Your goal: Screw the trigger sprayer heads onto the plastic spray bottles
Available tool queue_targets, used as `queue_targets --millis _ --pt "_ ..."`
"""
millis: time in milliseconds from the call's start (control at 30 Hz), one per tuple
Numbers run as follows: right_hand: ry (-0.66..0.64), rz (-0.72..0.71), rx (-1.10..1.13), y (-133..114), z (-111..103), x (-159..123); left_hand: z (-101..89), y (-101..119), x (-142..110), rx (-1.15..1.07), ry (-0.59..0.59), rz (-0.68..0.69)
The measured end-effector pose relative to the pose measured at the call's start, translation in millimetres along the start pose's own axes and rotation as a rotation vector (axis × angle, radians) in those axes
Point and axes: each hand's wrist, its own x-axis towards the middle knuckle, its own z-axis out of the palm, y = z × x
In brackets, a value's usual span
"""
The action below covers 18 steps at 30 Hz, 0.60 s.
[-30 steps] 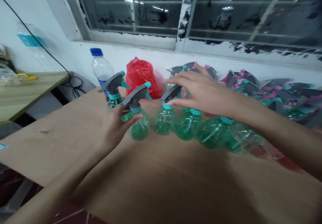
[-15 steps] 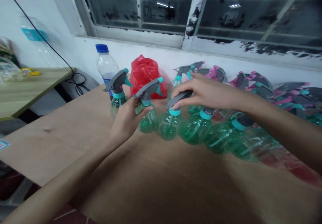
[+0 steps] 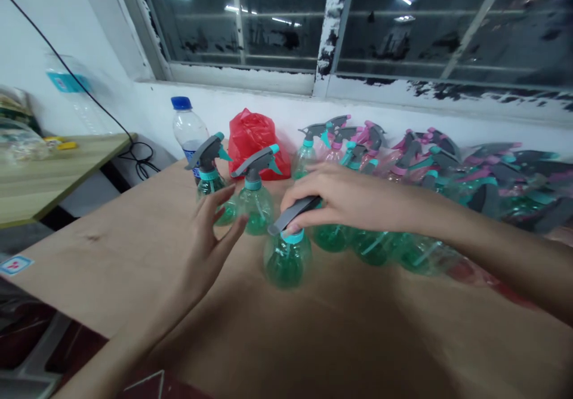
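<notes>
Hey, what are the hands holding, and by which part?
The right hand grips a green spray bottle by its gray sprayer head; the left hand holds nothing.

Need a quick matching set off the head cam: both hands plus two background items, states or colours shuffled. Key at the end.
1. Right hand
2. Plastic bag
3. Left hand
4. Tall bottle

A. open, gripping nothing
B. capped in blue
C. gripping a green spray bottle by its gray head
D. red

Pairs: 1-C, 2-D, 3-A, 4-B
</notes>
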Motion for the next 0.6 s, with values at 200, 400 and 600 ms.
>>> queue_targets --millis 200,400,600 --pt "0.002 0.024 0.070 -22.5 1.7 -30.8 6.8 52.2 -49.7 -0.069 -0.241 -0.033" --pt "0.021 -0.006 0.073 -35.7 0.8 -82.9 53.6 76.6 -51.9 0.031 -0.452 0.256" --pt "0.254 0.285 -0.038 -31.3 2.8 -161.3 93.9 109.3 -57.7 -0.095 -0.632 0.268"
